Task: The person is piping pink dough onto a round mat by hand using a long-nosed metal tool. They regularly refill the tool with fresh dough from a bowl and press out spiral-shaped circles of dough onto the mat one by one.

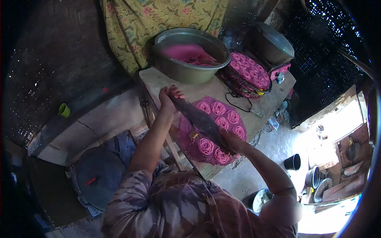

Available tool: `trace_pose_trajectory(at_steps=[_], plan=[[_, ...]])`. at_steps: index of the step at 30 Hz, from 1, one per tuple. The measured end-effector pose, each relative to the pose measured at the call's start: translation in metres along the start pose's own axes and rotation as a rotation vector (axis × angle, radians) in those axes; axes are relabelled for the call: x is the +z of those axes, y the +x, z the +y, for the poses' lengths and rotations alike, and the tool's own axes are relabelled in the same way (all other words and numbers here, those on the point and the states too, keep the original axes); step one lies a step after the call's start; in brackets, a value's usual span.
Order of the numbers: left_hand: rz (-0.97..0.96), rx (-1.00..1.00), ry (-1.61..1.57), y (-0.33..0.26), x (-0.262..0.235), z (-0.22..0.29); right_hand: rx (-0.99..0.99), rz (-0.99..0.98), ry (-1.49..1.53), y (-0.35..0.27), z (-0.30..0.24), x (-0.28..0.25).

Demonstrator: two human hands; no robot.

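- Head view: the left hand (170, 98) was closed round the upper end of a long dark press (200, 120), with the fingers curled over its top. The right hand (234, 142) was wrapped round the lower end. The press was held slantwise just above a round woven tray (186, 137) that lay on the wooden table (158, 81).
- Pink noodle coils (222, 123) already sat in a ring on the tray. A judgement: to do the squeezing well, both hands would need even pressure, the nozzle kept low over a bare patch of tray, and the spiral kept tight so that the coils did not touch.
- Behind the tray stood a metal basin (190, 53) with pink dough (186, 53) in it. To its right was a stack of filled trays (248, 75) and, beyond that, a lidded pot (274, 43).
- Hard to make out: the outlet of the press was hidden behind the right hand, so it could not be told whether a strand was coming out. The tray's middle lay under the press. The lower left was very dark, with only a round dark lid (99, 174) showing, and the bright doorway at right was washed out.
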State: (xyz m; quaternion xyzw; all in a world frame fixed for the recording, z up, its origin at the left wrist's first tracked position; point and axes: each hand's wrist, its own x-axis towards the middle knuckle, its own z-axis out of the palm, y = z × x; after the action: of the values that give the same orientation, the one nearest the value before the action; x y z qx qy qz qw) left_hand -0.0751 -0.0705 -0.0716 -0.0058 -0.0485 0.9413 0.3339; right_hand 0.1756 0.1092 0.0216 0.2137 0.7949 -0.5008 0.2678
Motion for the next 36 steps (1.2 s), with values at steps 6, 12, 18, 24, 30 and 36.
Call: trace_pose_trajectory(at_steps=[6,12,18,24,30,36], plan=[[0.048,0.076,0.038,-0.030,0.035,0.007,0.023,-0.021,-0.068,-0.031,-0.041,0.007],[-0.015,0.087,-0.001,-0.021,0.032,-0.013,-0.045,0.086,-0.244,-0.035,-0.034,-0.019],[-0.059,0.084,0.051,-0.018,0.046,0.016,-0.260,0.184,-0.328,-0.024,-0.051,0.005],[0.026,0.053,0.024,-0.035,0.023,0.009,0.004,0.050,-0.254,-0.042,-0.052,0.004],[0.065,0.087,0.077,-0.010,-0.006,-0.007,-0.124,0.166,-0.326,-0.015,-0.021,-0.012],[-0.127,0.031,0.071,0.002,-0.019,0.015,-0.609,0.287,-0.660,0.046,0.029,-0.007]])
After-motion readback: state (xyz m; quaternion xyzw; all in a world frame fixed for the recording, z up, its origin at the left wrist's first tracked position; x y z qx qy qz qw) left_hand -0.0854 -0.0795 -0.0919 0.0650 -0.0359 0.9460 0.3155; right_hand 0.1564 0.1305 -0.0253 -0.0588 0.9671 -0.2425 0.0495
